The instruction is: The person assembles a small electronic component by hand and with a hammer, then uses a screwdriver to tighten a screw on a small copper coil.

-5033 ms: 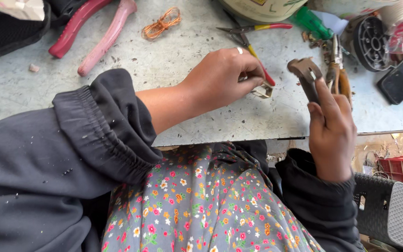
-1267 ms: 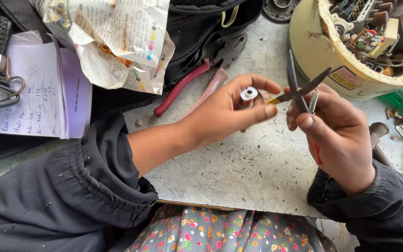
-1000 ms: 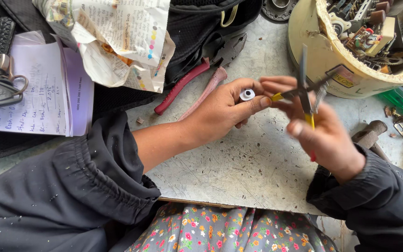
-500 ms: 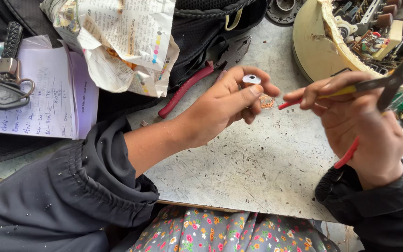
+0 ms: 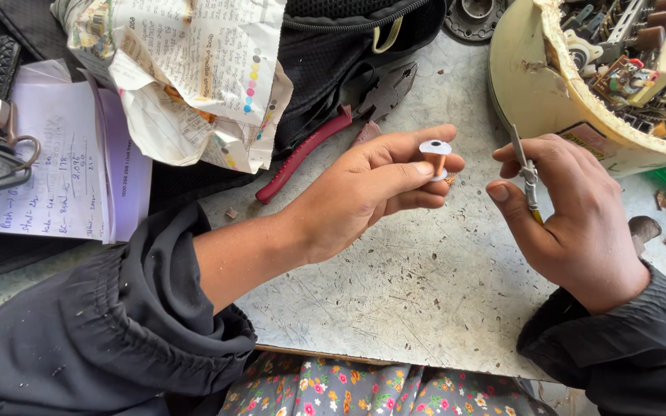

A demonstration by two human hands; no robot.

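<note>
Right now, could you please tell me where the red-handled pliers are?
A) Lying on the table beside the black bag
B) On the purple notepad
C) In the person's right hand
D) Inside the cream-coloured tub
A: the red-handled pliers lie on the table against the black bag, beyond the left hand, and neither hand touches them.
</note>
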